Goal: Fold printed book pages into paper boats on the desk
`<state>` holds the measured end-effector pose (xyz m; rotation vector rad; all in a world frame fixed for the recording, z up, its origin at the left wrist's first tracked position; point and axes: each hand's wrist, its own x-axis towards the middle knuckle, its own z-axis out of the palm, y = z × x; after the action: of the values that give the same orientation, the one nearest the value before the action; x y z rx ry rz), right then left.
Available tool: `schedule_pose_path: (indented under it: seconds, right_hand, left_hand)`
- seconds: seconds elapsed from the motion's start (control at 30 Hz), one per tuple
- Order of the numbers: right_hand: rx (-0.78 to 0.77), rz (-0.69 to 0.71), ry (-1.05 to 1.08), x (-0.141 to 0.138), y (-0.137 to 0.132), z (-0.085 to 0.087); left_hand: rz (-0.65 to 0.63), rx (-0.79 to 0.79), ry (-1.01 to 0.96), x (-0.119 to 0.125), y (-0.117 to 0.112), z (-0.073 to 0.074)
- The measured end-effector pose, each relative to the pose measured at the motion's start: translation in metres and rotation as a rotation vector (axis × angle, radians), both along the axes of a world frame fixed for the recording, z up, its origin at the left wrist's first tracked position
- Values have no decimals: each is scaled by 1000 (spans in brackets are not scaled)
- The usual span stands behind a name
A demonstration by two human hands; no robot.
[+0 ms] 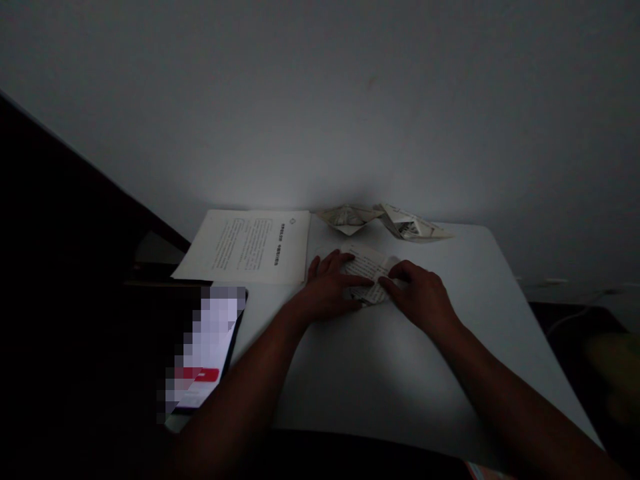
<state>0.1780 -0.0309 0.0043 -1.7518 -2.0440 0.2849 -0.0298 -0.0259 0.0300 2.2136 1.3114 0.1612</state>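
A small folded piece of printed paper (367, 267) lies on the white table between my hands. My left hand (331, 285) rests on its left side, fingers spread and pressing it to the tabletop. At the right edge, my right hand (417, 290) pinches the paper between thumb and fingers. Just behind stand two folded paper boats, the left boat (349, 219) and the right boat (413, 225), their ends close together near the wall. Dim light hides the finer creases of the paper.
A stack of printed sheets (250, 247) lies at the table's back left. Below it, a tablet with a lit screen (210, 353) sits at the left edge, near my left forearm. The wall (350, 100) borders the white table (480, 267) behind. A cable (575, 312) runs beyond the right edge.
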Motion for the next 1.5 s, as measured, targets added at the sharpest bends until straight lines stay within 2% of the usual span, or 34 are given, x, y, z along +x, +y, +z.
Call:
schedule_pose_path:
  seconds: [0.3,0.47,0.53,0.63,0.7,0.87,1.5]
  right_hand:
    - [21,41,-76,-1,-2,5]
    - [235,93,-323,-3,-17,22]
    - [293,191,-343,-7,-29,26]
    - [256,389,-351,-16,-50,24]
    - [233,428,-362,-21,-60,18]
    - [216,406,-385,-25,-66,9]
    - [216,422,-369,-24,-62,2]
  left_hand:
    - [-62,43,66,-1,-1,-3]
    - [-57,55,111,0,-2,-1]
    - [-54,55,122,0,-2,0]
    - [-53,60,130,1,-3,0]
    - [-49,63,137,1,-3,0]
    - [-46,70,149,2,-3,-1]
    - [-45,75,138,1,-2,-5]
